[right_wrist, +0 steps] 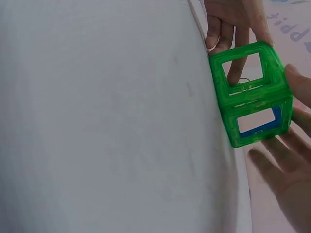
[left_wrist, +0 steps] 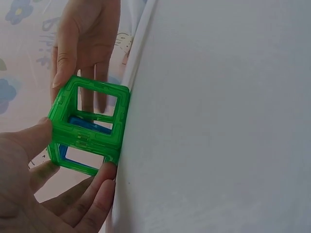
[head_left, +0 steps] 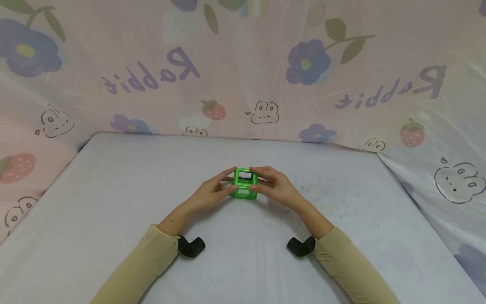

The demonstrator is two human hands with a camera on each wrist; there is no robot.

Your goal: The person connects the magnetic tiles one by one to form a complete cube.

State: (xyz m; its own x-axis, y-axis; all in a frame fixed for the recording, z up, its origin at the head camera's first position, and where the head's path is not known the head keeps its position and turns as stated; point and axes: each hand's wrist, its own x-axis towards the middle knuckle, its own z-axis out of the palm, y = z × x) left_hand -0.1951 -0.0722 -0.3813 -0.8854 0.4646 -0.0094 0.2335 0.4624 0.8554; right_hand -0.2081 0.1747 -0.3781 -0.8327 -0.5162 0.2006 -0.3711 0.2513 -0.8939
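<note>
A cube of magnetic tiles (head_left: 245, 184) with open square windows stands on the white table between both hands. Most of its frames are clear green. One blue tile (left_wrist: 90, 124) shows through the windows on the far side. The left hand (head_left: 210, 194) holds the cube's left side, thumb on the near edge and fingers along the side and far edge. From the opposite side the right hand (head_left: 280, 186) grips it, thumb near the front edge. In the right wrist view the cube (right_wrist: 252, 98) sits on the table surface, partly covering the left hand's fingers.
The white tabletop (head_left: 243, 261) has faint dark marks to the right. A pink cloth (head_left: 243, 80) printed with flowers, rabbits and strawberries hangs behind and at the sides. Black curved pieces (head_left: 193, 247) stick out at both sleeve cuffs.
</note>
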